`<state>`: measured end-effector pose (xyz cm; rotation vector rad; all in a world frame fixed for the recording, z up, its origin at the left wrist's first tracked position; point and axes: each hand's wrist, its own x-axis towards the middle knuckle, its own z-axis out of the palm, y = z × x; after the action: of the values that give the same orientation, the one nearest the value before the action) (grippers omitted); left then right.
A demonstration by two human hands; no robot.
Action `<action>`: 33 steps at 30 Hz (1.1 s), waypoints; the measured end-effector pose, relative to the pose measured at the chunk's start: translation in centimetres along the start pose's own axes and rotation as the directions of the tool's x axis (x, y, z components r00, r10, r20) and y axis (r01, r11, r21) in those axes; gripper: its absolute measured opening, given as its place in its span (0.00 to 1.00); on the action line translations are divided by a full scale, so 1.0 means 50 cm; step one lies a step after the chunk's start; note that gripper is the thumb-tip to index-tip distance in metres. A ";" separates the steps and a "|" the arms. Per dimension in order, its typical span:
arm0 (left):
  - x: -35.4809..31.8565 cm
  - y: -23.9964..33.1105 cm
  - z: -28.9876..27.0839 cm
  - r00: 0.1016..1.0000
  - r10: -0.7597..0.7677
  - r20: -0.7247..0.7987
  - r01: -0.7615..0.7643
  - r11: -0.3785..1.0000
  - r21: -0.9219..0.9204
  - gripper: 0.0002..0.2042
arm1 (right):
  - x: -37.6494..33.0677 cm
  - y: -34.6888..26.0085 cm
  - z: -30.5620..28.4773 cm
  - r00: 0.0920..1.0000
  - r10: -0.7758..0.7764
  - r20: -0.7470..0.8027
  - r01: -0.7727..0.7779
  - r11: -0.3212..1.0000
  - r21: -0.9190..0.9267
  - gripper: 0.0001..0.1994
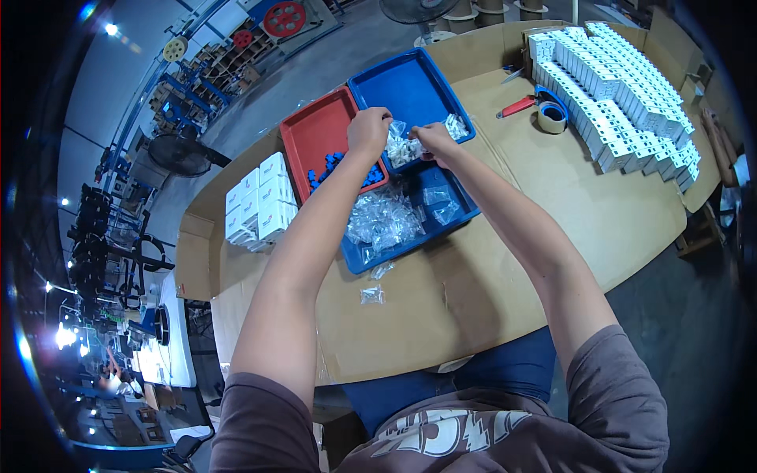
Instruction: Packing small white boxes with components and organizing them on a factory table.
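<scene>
Both arms reach forward over plastic trays. My left hand (pixel 369 132) is closed at the edge between the red tray (pixel 311 126) and the far blue tray (pixel 406 75), its fingertips at a small clear plastic bag (pixel 397 128). Just right of it, my right hand (pixel 435 143) has its fingers pinched together over a heap of small white parts (pixel 404 150); whatever is in them is too small to make out. Blue plastic pieces (pixel 330 167) lie in the red tray. The near blue tray (pixel 371 262) holds many clear bags (pixel 385 217), and one filled bag (pixel 372 295) lies in front.
Stacked white boxes (pixel 260 201) stand left of the trays. Rows of white blocks (pixel 615 98) fill the table's far right, beside a tape roll (pixel 552 117) and a red-handled cutter (pixel 516 106). Cardboard (pixel 378 339) covers the table; a fan (pixel 185 154) stands beyond.
</scene>
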<state>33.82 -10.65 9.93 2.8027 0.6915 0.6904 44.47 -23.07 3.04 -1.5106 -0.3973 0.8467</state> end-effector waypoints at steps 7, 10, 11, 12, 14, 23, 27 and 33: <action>0.025 -0.028 -0.003 0.999 -0.042 0.028 0.043 0.998 -0.037 0.11 | -0.009 -0.012 -0.010 0.996 -0.084 0.016 0.085 0.992 -0.092 0.17; 0.029 -0.018 0.008 0.993 -0.022 0.117 0.029 0.998 -0.059 0.11 | -0.006 0.000 -0.032 0.990 -0.138 0.019 0.139 0.983 -0.123 0.16; 0.028 -0.024 0.008 0.990 -0.009 0.139 0.019 0.997 -0.070 0.11 | -0.008 -0.004 -0.028 0.990 -0.140 0.022 0.141 0.983 -0.120 0.16; 0.028 -0.031 0.007 0.990 -0.011 0.138 0.020 0.998 -0.065 0.11 | -0.010 -0.007 -0.025 0.991 -0.129 0.025 0.132 0.981 -0.145 0.15; 0.028 -0.032 0.003 0.995 0.014 0.103 -0.009 0.998 -0.055 0.12 | -0.013 -0.010 -0.027 0.993 -0.115 0.025 0.117 0.979 -0.169 0.15; -0.103 -0.025 -0.016 0.967 -0.082 0.242 0.157 0.938 -0.310 0.14 | -0.097 0.036 -0.114 0.917 -0.087 0.389 0.112 0.993 -0.042 0.19; -0.229 -0.035 0.004 0.885 -0.146 0.442 0.383 0.767 -0.515 0.12 | -0.151 0.071 -0.108 0.909 -0.175 0.379 0.333 0.851 -0.406 0.19; -0.335 -0.008 0.005 0.917 -0.035 0.397 0.354 0.528 -0.772 0.10 | -0.232 0.096 -0.038 0.878 -0.254 0.406 0.348 0.920 -0.178 0.16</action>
<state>20.62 -18.28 2.98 1.8168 0.4243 0.3259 36.94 -33.17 1.44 -1.4546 -1.0331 0.8551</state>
